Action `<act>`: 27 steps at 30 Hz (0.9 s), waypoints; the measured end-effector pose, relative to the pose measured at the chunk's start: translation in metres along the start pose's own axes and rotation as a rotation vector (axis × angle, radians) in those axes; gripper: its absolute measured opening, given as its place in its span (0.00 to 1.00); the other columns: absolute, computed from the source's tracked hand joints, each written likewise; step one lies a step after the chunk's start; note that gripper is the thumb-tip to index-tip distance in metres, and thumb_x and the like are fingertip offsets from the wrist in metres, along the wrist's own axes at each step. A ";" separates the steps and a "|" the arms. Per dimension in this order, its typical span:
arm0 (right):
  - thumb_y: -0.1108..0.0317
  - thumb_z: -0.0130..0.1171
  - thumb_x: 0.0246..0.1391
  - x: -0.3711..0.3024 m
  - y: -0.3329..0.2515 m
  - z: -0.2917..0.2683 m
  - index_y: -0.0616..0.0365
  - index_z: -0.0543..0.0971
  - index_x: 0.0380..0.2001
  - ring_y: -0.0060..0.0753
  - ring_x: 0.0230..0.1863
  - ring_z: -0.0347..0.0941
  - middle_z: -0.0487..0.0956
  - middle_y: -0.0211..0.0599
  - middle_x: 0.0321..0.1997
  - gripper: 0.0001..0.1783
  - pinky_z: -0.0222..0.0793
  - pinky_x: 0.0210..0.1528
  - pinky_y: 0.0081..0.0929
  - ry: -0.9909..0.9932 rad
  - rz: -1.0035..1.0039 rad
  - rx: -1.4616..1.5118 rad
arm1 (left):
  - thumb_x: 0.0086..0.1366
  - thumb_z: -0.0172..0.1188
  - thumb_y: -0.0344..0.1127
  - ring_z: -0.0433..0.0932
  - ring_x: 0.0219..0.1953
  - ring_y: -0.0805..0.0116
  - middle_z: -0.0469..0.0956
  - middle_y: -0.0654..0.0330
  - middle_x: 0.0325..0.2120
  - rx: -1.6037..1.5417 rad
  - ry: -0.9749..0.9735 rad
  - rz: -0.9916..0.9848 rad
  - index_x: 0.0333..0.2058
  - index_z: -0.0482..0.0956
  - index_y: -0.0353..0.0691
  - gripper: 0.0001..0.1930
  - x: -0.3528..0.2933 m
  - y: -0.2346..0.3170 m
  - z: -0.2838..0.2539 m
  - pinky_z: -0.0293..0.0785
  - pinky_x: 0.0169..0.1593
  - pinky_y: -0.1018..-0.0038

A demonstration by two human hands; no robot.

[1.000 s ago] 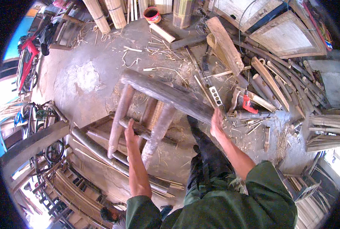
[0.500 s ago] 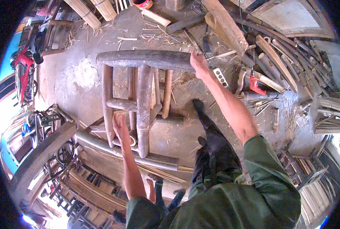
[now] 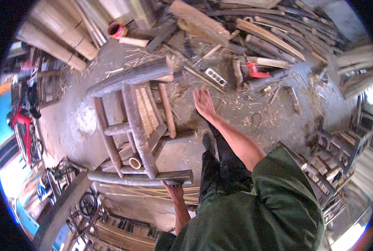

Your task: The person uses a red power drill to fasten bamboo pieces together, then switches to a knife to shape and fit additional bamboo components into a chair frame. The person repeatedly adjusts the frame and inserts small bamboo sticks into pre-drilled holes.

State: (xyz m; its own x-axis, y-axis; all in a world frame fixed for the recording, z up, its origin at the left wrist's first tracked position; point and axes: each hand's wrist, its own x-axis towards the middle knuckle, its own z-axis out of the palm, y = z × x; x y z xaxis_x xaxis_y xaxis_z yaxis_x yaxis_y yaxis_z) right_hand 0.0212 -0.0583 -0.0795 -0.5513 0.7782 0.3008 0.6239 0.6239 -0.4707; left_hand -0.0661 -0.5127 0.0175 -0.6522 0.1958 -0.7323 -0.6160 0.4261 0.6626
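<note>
A chair-like frame of thick, dark bamboo poles (image 3: 137,125) lies tipped over on the floor in front of me, with a slatted bamboo panel (image 3: 148,109) inside it. Its stout top pole (image 3: 130,77) lies at the far side, its long bottom pole (image 3: 132,178) nearest me. My left hand (image 3: 176,192) is closed on that near pole close to its right end; part of the fingers is hidden by the pole. Off to the right of the frame, my right hand (image 3: 203,102) hangs in the air with fingers stretched out, holding nothing.
A white power strip (image 3: 215,77) and a red power drill (image 3: 256,70) lie beyond my right hand. Cut bamboo poles (image 3: 270,35) pile up at far right, and bamboo bundles (image 3: 56,35) stand at far left beside a red tub (image 3: 117,30). Shavings litter the floor.
My right hand has let go of the far pole's right end and come nearer. My left hand has moved from inside the frame to the near pole. The frame appears tilted as the view turned.
</note>
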 end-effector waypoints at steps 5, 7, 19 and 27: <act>0.53 0.48 0.58 -0.282 0.052 -0.133 0.59 0.76 0.32 0.55 0.36 0.74 0.78 0.54 0.30 0.19 0.69 0.39 0.48 -0.467 0.963 0.069 | 0.59 0.53 0.65 0.60 0.59 0.53 0.58 0.54 0.60 -0.546 -0.173 -0.081 0.62 0.57 0.45 0.40 0.029 -0.018 0.016 0.56 0.63 0.50; 0.53 0.48 0.58 -0.401 0.053 -0.188 0.59 0.76 0.31 0.54 0.35 0.75 0.78 0.54 0.31 0.19 0.70 0.36 0.46 -0.439 1.164 -0.076 | 0.56 0.55 0.66 0.59 0.60 0.50 0.58 0.54 0.61 -0.291 -0.087 0.156 0.62 0.57 0.46 0.42 0.041 -0.031 0.014 0.53 0.63 0.47; 0.57 0.50 0.54 -0.637 -0.161 -0.231 0.59 0.78 0.39 0.55 0.42 0.76 0.79 0.51 0.41 0.18 0.72 0.44 0.43 -0.208 1.664 0.148 | 0.48 0.62 0.62 0.62 0.61 0.47 0.65 0.56 0.59 -0.447 -0.175 -0.170 0.59 0.66 0.45 0.42 0.013 0.012 0.053 0.58 0.62 0.44; 0.58 0.53 0.54 -0.699 -0.196 -0.264 0.59 0.78 0.42 0.38 0.34 0.78 0.81 0.42 0.33 0.18 0.71 0.37 0.32 -0.293 1.652 0.201 | 0.43 0.62 0.62 0.65 0.59 0.52 0.68 0.60 0.57 -0.104 -0.154 0.087 0.54 0.70 0.49 0.40 0.053 0.000 0.064 0.62 0.58 0.47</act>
State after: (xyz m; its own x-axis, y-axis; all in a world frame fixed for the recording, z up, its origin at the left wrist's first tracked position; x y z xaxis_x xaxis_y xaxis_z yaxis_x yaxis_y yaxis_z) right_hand 0.4301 -0.7055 0.0220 0.4809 0.4895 -0.7274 0.5345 -0.8213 -0.1994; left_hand -0.0720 -0.4456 -0.0310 -0.6347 0.3645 -0.6814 -0.6076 0.3094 0.7315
